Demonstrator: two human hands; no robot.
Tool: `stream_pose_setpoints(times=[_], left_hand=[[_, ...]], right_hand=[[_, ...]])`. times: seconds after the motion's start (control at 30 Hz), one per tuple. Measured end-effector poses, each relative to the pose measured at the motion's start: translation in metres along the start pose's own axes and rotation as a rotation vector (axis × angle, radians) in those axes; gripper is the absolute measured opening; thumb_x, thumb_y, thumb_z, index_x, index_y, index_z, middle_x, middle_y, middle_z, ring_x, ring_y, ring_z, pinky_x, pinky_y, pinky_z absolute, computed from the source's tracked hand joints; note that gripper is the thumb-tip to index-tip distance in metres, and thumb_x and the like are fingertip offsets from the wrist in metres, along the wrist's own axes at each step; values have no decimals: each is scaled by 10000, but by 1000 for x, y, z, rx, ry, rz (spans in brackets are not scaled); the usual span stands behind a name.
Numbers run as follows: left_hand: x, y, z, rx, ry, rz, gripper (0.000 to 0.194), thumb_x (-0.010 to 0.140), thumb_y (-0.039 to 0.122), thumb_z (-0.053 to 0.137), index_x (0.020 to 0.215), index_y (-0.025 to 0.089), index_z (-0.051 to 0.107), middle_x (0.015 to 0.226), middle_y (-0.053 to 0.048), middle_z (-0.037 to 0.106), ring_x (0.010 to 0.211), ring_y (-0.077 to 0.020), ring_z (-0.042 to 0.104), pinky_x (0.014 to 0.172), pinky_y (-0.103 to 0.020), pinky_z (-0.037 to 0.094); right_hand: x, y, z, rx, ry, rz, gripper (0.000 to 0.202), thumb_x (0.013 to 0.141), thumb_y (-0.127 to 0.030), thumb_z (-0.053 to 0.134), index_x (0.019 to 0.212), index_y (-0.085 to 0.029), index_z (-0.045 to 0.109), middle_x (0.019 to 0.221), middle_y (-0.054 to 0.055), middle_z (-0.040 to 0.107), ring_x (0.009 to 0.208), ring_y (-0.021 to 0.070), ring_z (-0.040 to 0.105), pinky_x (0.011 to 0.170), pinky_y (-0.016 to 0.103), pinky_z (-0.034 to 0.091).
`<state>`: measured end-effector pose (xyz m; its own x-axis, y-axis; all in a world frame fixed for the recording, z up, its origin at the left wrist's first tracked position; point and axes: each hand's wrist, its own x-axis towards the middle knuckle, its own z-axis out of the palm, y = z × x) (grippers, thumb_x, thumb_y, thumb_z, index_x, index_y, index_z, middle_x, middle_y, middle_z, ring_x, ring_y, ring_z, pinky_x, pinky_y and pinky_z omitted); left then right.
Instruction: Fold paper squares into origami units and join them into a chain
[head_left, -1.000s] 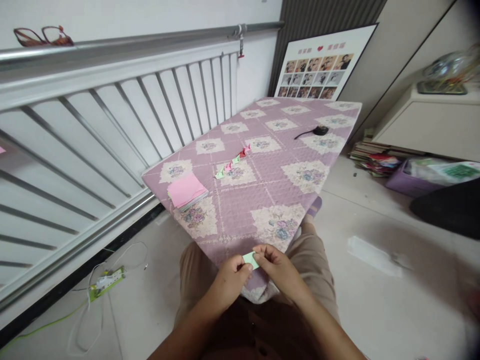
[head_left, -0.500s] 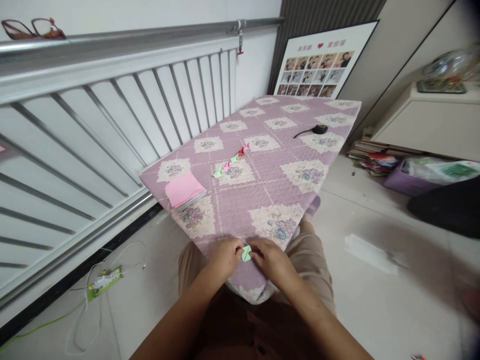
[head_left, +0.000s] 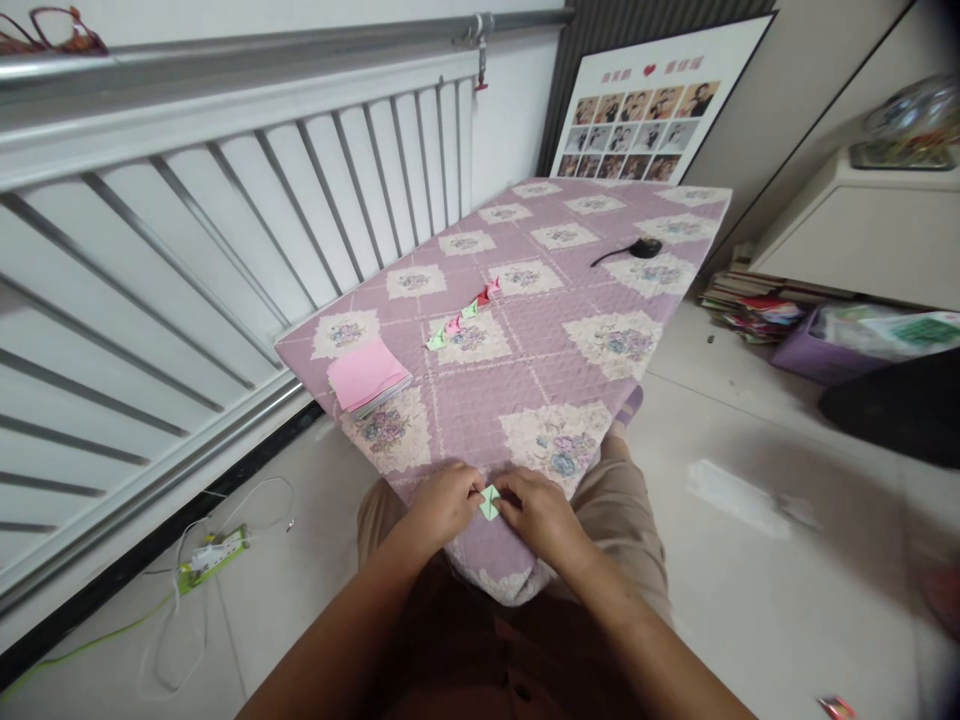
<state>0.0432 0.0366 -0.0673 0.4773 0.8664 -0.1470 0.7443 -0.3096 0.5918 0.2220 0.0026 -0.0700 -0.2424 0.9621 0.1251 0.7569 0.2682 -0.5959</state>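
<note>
A small light-green folded paper (head_left: 490, 503) lies between my hands, close to the near corner of the cloth-covered table (head_left: 472, 410). My left hand (head_left: 448, 502) pinches its left edge. On the opposite side, my right hand (head_left: 538, 508) has thumb and fingers closed on the right edge. A diagonal crease crosses the paper's face. Farther up the cloth, several small folded paper pieces (head_left: 469, 310) in pink, red and green form a slanting row. To the left sits a stack of coloured paper (head_left: 369, 376), with a pink sheet on top.
A black object with a thin tail (head_left: 643, 248) rests toward the far right of the table. A white radiator (head_left: 360, 200) runs along the left side. On the floor, a power strip (head_left: 214, 555) with cables lies at left, and a purple bin (head_left: 810, 345) stands at right.
Both hands keep hold of the green paper, and my right fingers have shifted slightly on it. The whole view has tilted a little.
</note>
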Motion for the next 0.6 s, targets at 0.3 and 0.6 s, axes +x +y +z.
stream_pose_setpoints(times=[0.3,0.6], left_hand=[[11,-1,-8,30,-110,54,57,810,223,583,796,195,630,809,-3,605,766,-151,526,694,-240,384],[1,-1,-11,190,-118,158,133,888,199,486,875,206,619,904,-12,596,809,-145,531,701,-245,381]], right_hand=[[7,3,1,-76,-67,13,54,763,-151,621,742,-199,606,778,19,618,755,161,559,699,270,375],[6,11,3,-191,-88,-156,57,834,-182,593,784,-198,616,797,24,610,805,177,551,738,301,359]])
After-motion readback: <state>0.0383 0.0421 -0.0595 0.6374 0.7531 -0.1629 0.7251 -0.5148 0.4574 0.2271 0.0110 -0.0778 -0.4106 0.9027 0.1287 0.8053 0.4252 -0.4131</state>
